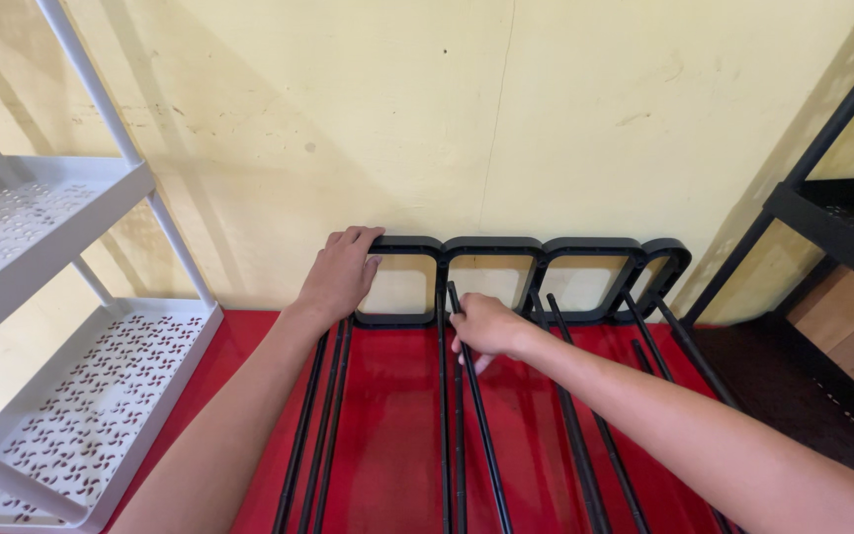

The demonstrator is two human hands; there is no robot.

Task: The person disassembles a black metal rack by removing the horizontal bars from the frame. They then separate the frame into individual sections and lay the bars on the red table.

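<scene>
The black frame [516, 259] of four open cells is gripped at its left corner by the left hand [340, 274]; a thin black rod [476, 396] is pinched by the right hand [484, 327].

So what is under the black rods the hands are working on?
A glossy red floor shows between the black rods, running back to the yellow wall. The right hand grips one rod; the left hand rests on the black frame. Floor directly beneath the rods and forearms is hidden.

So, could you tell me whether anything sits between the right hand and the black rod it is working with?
Nothing visible does: the right hand is already closed around the black rod.
</scene>
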